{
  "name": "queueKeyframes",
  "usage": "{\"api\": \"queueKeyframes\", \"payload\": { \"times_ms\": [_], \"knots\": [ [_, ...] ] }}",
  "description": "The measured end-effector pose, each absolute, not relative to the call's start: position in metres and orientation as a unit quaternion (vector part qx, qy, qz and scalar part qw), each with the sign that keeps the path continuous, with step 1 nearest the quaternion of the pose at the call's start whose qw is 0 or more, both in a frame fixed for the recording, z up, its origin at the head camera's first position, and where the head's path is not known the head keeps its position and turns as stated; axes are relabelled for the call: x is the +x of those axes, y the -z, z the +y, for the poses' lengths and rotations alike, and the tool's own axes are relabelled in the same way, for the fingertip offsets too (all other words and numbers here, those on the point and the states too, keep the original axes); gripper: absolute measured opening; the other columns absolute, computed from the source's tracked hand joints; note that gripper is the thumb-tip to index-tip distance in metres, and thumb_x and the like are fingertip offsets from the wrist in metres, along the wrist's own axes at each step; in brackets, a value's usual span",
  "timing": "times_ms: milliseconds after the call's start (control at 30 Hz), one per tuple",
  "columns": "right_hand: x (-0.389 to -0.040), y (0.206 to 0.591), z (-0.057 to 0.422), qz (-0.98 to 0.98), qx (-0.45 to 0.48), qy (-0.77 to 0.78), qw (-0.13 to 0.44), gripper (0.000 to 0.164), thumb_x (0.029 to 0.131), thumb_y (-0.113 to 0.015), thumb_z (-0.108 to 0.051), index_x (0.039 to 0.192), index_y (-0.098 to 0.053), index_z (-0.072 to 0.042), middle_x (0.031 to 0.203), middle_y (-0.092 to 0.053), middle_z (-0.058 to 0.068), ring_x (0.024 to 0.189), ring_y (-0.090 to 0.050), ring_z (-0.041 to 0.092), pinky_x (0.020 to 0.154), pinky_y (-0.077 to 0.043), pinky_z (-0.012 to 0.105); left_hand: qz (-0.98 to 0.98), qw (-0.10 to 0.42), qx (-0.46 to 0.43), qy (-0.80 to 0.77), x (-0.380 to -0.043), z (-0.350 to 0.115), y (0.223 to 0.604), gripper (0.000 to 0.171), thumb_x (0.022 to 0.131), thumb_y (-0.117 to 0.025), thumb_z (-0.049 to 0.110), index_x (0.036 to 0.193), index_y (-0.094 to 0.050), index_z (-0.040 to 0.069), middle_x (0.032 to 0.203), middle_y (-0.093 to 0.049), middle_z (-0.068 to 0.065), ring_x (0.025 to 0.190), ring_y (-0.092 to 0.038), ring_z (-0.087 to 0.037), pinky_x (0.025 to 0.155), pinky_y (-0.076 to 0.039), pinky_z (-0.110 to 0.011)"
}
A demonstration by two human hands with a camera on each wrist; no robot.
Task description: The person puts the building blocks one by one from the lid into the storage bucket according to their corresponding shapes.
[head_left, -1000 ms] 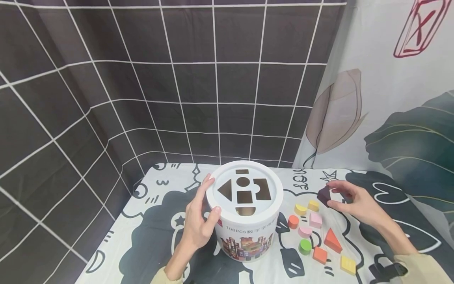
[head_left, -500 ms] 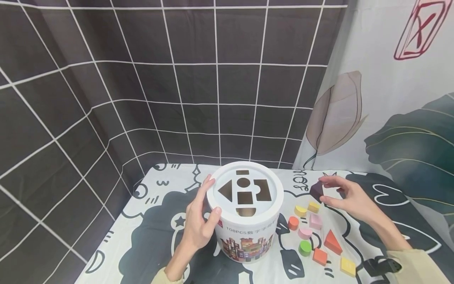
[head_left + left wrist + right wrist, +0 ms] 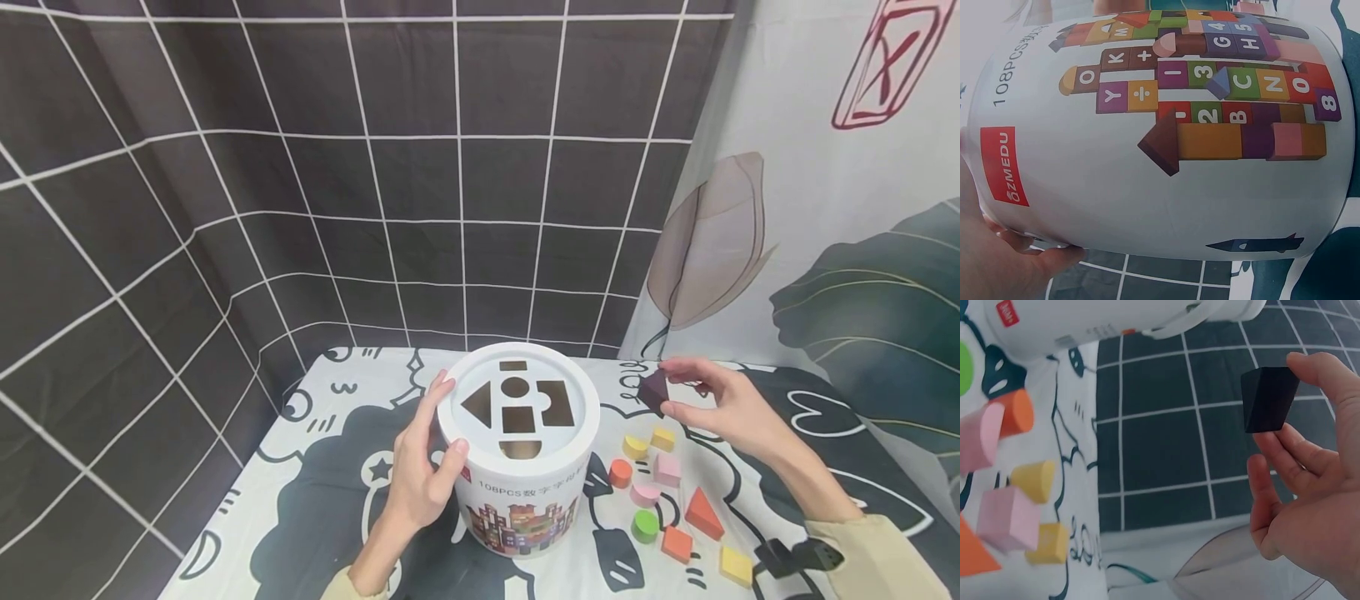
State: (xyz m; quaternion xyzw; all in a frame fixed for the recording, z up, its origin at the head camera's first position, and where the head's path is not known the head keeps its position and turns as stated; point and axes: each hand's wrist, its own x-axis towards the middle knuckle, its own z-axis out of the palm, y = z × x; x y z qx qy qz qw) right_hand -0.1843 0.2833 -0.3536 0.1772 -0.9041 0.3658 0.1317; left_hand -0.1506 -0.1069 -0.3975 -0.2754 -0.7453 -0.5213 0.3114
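Observation:
A white bucket (image 3: pixel 525 517) with a shape-sorter lid (image 3: pixel 480 358) stands upright on the cloth. The lid has several cut-outs, among them a triangle, a circle and a square. My left hand (image 3: pixel 420 467) grips the bucket's left side, thumb and fingers at the lid rim; the left wrist view shows its printed wall (image 3: pixel 1097 181) close up. Right of the bucket, my right hand (image 3: pixel 727 408) pinches a dark purple wedge-shaped block (image 3: pixel 653 390) between thumb and fingertips, above the cloth. The right wrist view shows this block (image 3: pixel 1267 400) apart from the bucket.
Several loose blocks lie on the cloth right of the bucket: a red triangle (image 3: pixel 703 514), a green cylinder (image 3: pixel 645 526), a pink block (image 3: pixel 667 469), an orange-red square (image 3: pixel 677 543) and yellow pieces (image 3: pixel 736 567). A dark gridded curtain (image 3: pixel 405 167) hangs behind.
My right hand has moved left and slightly up, carrying the purple block toward the bucket. The left hand and the bucket have stayed in place.

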Motion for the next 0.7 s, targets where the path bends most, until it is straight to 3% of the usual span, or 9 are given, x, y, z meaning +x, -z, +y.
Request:
{"api": "queueKeyframes", "payload": {
  "times_ms": [200,400,700],
  "knots": [
    [-0.184,0.342,0.273,-0.894,0.193,-0.381,0.134,0.052,0.084,-0.08,-0.014,0.131,-0.06,-0.004,0.119,-0.066,0.014,0.103,-0.05,-0.003,0.081,-0.043,0.018,-0.744,0.311,-0.277,0.523,-0.15,-0.107,0.397,0.066,0.079,-0.055,0.015,0.142,-0.048,-0.002,0.152,-0.042,-0.019,0.129,-0.053,-0.032,0.098,-0.05,-0.047],
    [-0.185,0.335,0.265,-0.884,0.21,-0.394,0.142,0.049,0.083,-0.079,-0.011,0.129,-0.062,-0.004,0.117,-0.067,0.012,0.103,-0.052,-0.003,0.083,-0.043,0.014,-0.745,0.31,-0.277,0.522,-0.15,-0.107,0.397,0.065,0.08,-0.055,0.015,0.142,-0.049,-0.002,0.152,-0.042,-0.019,0.131,-0.051,-0.033,0.1,-0.049,-0.044],
    [-0.182,0.323,0.247,-0.884,0.197,-0.403,0.13,0.048,0.086,-0.078,-0.016,0.129,-0.061,-0.005,0.118,-0.067,0.011,0.105,-0.053,0.003,0.084,-0.045,0.02,-0.745,0.307,-0.274,0.524,-0.149,-0.107,0.396,0.065,0.08,-0.055,0.014,0.142,-0.048,-0.002,0.153,-0.042,-0.019,0.132,-0.05,-0.032,0.101,-0.048,-0.043]
  ]
}}
